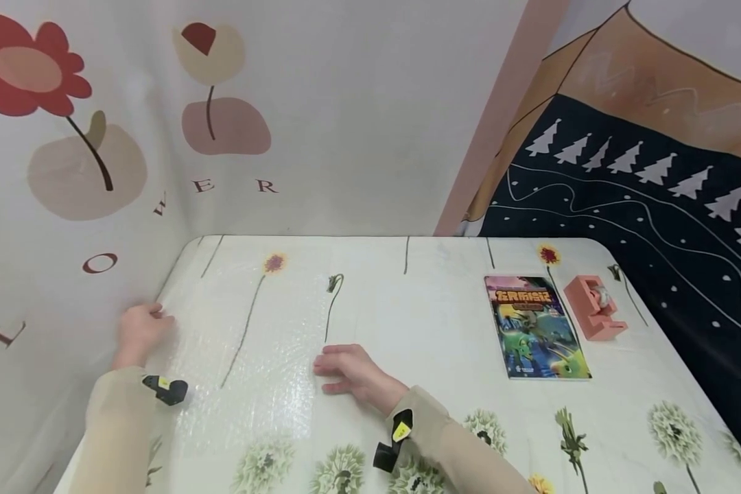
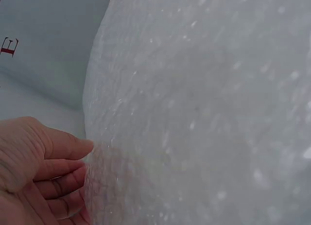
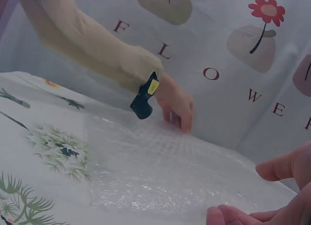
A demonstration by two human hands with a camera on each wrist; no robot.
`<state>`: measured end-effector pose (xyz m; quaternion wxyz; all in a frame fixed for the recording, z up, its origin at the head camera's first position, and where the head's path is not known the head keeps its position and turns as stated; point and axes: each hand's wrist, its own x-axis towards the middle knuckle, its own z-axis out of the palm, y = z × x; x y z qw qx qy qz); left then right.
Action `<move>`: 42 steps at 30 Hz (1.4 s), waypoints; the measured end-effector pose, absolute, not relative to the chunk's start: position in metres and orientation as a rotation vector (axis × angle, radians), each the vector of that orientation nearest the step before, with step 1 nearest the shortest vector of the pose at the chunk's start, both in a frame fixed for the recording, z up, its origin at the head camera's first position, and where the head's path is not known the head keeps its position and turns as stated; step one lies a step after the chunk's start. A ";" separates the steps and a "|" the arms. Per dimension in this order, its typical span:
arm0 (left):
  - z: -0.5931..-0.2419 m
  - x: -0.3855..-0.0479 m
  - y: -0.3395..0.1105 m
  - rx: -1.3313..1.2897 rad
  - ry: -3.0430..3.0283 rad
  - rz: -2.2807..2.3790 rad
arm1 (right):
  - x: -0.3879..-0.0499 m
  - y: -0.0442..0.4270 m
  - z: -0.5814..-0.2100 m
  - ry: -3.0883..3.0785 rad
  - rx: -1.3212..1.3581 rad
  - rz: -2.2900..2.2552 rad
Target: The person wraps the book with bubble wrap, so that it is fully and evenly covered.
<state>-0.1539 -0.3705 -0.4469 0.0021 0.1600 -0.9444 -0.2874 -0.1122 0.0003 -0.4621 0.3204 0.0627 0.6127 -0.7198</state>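
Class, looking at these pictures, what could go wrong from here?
The left hand pinches only the edge of the bubble wrap, so the edge might slip free.
The right hand has its thumb and fingers apart, so the opposite side could shift or curl.
The left wrist camera sits close to the bubble wrap and might snag it.

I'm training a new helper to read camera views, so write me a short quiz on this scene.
1. True or false: the left hand pinches an edge of the bubble wrap.
2. In the head view, what stands just to the right of the book?
A) a cup
B) a tape dispenser
C) a pair of scissors
3. Which hand is nearer the book?

Key:
1. True.
2. B.
3. The right hand.
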 end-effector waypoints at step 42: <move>-0.434 -0.112 -0.291 0.412 -2.662 -2.154 | -0.153 0.131 -0.440 2.230 0.080 -1.809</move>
